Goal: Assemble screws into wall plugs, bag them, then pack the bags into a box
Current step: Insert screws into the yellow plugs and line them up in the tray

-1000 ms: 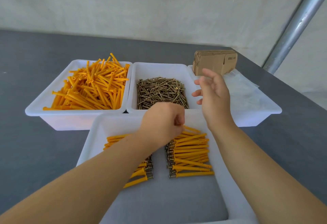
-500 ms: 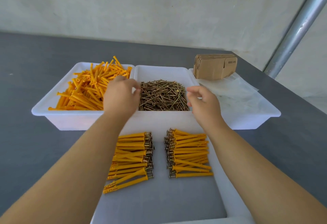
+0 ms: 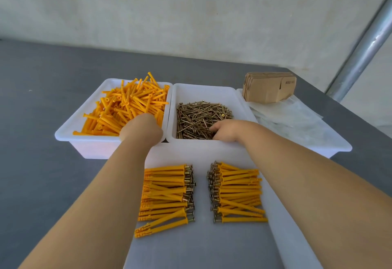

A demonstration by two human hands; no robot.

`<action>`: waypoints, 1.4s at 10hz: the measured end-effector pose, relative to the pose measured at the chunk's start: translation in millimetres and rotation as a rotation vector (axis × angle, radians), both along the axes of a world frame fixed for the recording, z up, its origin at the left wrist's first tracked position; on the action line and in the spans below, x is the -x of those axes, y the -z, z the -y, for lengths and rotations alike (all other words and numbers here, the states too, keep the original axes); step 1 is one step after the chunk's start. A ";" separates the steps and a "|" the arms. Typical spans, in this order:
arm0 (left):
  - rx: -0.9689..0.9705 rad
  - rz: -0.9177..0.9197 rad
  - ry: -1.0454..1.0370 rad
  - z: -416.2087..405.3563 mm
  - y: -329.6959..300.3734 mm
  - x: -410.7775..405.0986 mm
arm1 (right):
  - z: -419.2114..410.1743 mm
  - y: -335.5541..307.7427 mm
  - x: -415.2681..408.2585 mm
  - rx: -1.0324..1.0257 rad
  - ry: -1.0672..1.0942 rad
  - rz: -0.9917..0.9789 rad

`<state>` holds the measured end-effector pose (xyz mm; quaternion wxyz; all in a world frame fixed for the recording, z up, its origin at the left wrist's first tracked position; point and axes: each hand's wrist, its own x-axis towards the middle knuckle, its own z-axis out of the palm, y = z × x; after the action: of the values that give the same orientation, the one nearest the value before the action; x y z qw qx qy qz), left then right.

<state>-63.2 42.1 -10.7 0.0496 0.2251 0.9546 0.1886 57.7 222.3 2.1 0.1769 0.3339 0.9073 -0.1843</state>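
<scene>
My left hand [image 3: 141, 129] reaches down into the white tray [image 3: 70, 128] of loose orange wall plugs [image 3: 125, 105]; its fingers are hidden among them. In the middle tray [image 3: 239, 98], my right hand [image 3: 226, 129] has its fingertips in the heap of brass screws [image 3: 201, 113], and whether it holds one cannot be seen. The near tray [image 3: 282, 232] holds two rows of assembled plugs with screws, one on the left [image 3: 165, 194] and one on the right [image 3: 237, 192].
A stack of flat cardboard boxes [image 3: 269, 88] stands at the back right on a tray with clear plastic bags [image 3: 292, 120]. All trays sit on a grey table [image 3: 38, 173]. A metal pole [image 3: 364, 50] slants at the far right.
Both hands have moved forward from above the near tray. The left one went down into the plug tray, and the right one dropped into the screws.
</scene>
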 end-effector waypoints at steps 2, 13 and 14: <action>-0.330 -0.089 -0.108 7.3 -0.4 0.5 | 3.2 4.9 9.2 -0.070 0.098 -0.013; -0.831 0.364 0.599 -12.3 -12.5 -75.3 | 44.2 -10.1 -72.8 1.370 0.498 -1.045; -0.833 0.455 0.595 -12.1 -10.5 -76.1 | 46.7 -3.5 -71.1 1.138 0.569 -1.180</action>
<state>12.9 54.2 -0.2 0.2125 0.4389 0.6599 0.5717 128.8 175.6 5.5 -0.2352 0.2587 0.5026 -0.7906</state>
